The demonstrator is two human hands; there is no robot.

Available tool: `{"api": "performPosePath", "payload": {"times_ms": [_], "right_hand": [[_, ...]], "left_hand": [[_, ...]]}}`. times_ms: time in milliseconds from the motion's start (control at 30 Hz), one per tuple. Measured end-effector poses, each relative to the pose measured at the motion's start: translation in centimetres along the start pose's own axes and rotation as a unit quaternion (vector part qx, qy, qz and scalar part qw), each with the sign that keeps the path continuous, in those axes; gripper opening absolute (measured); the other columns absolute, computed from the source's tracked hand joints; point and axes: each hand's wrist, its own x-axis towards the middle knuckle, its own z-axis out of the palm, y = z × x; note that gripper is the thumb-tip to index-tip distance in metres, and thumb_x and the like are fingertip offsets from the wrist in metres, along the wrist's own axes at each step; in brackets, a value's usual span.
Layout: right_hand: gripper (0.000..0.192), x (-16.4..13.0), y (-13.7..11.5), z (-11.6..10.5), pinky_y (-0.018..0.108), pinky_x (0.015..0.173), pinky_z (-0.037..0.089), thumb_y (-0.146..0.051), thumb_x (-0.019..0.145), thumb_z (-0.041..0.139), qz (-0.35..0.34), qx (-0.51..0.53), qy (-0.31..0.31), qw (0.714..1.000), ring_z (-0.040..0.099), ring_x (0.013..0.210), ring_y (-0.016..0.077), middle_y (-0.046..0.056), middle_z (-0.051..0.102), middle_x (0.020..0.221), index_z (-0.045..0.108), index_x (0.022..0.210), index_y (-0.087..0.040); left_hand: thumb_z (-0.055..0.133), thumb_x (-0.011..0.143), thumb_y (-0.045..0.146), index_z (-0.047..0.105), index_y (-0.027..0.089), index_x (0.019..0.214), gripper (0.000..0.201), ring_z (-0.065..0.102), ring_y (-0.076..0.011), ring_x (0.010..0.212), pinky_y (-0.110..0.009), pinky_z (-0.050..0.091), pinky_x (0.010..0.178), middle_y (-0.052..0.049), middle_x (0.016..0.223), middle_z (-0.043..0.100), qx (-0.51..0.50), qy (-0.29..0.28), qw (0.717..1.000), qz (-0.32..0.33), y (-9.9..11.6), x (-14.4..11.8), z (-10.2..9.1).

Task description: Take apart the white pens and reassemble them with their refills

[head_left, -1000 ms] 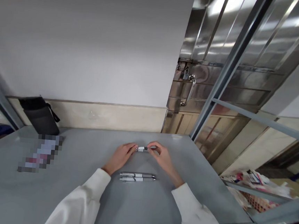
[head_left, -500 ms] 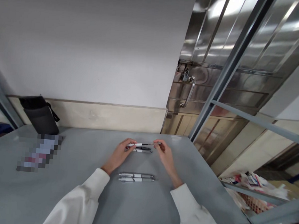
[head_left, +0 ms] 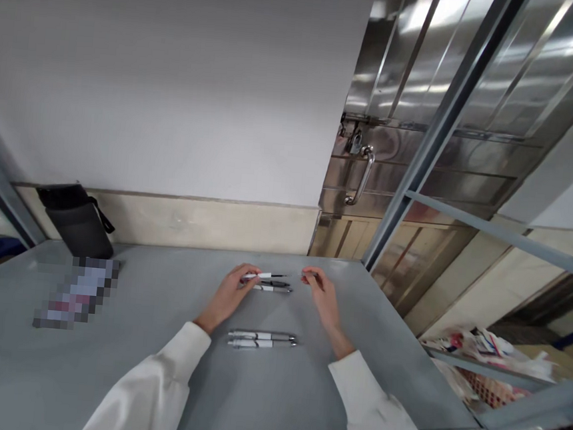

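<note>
Where the grey bench (head_left: 162, 378) meets the wall at far left, a black pouch (head_left: 76, 221) leans upright against the skirting, and just in front of it lies a flat blurred item (head_left: 76, 292) whose nature cannot be told. Further right, near the middle of the bench, the left hand (head_left: 229, 295) is closed in a pinch on the white end of a pen body (head_left: 264, 276), which it holds level a little above the surface with the thin dark tip pointing right. Directly under that piece another pen (head_left: 273, 287) lies on the bench, and nearer the person two white-and-silver pens (head_left: 261, 339) lie side by side, touching, between the white sleeves. To the right of the held piece, with a clear gap between them, the right hand (head_left: 323, 298) has its fingertips pinched on a small part (head_left: 308, 275), too small to identify. Beyond the bench's right edge stands a steel door (head_left: 428, 87) with a handle and padlock.
</note>
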Motion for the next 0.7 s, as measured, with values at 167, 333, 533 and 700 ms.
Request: {"api": "performPosePath", "payload": {"times_ms": [167, 333, 533, 700], "right_hand": [[0.034, -0.3, -0.1, 0.3, 0.038, 0.084, 0.048, -0.052, 0.085, 0.053, -0.007, -0.036, -0.016, 0.999, 0.069, 0.086, 0.0266, 0.007, 0.072, 0.084, 0.066, 0.089, -0.022], [0.036, -1.0, -0.7, 1.6, 0.035, 0.079, 0.049, -0.053, 0.088, 0.049, -0.015, -0.051, -0.087, 0.995, 0.068, 0.082, 0.0237, 0.006, 0.073, 0.087, 0.065, 0.082, -0.022], [0.037, -1.4, -1.5, 1.8, 0.032, 0.077, 0.049, -0.055, 0.087, 0.051, -0.029, -0.043, -0.131, 0.990, 0.066, 0.078, 0.0211, 0.003, 0.071, 0.078, 0.065, 0.080, -0.021], [0.043, -1.1, -2.0, 1.3, 0.032, 0.073, 0.049, -0.060, 0.084, 0.051, -0.009, -0.032, -0.105, 0.994, 0.065, 0.073, 0.0214, 0.004, 0.070, 0.076, 0.063, 0.072, -0.021]], "left_hand": [[0.051, 0.094, 0.036, 0.065, 0.021, 0.103, 0.022, 0.061, -0.0196, 0.097, -0.028, 0.046, 0.086, -0.005, 0.103, 0.067, -0.001, -0.009, 1.000, 0.000, 0.3, 0.0, 0.0], [0.050, 0.095, 0.037, 0.065, 0.021, 0.103, 0.023, 0.061, -0.0197, 0.097, -0.029, 0.047, 0.087, -0.005, 0.103, 0.067, -0.008, -0.023, 1.000, 0.002, 0.8, -0.1, -0.1], [0.052, 0.094, 0.038, 0.066, 0.021, 0.104, 0.024, 0.062, -0.0206, 0.100, -0.029, 0.048, 0.087, -0.006, 0.106, 0.069, -0.011, -0.036, 0.999, 0.007, 1.3, -0.2, 0.1], [0.052, 0.094, 0.038, 0.066, 0.021, 0.105, 0.025, 0.062, -0.0200, 0.100, -0.028, 0.047, 0.087, -0.005, 0.107, 0.069, -0.023, -0.032, 0.999, 0.013, 1.3, -0.1, -0.1]]}}
